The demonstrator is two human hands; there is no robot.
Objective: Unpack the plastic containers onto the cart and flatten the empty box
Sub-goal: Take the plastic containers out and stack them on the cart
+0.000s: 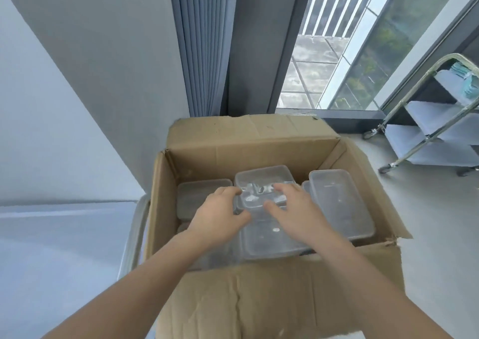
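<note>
Down in the open box point(233, 300), the left hand point(217, 209) and right hand point(293, 209) clasp the middle container stack point(261, 178) from either flank, its long axis pointing away from the person.

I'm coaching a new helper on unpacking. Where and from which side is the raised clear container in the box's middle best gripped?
Probably from above, gripping the left and right rims of the clear container: it sits higher than its neighbours, so those edges are exposed, while the cardboard box walls block sideways reach.
</note>
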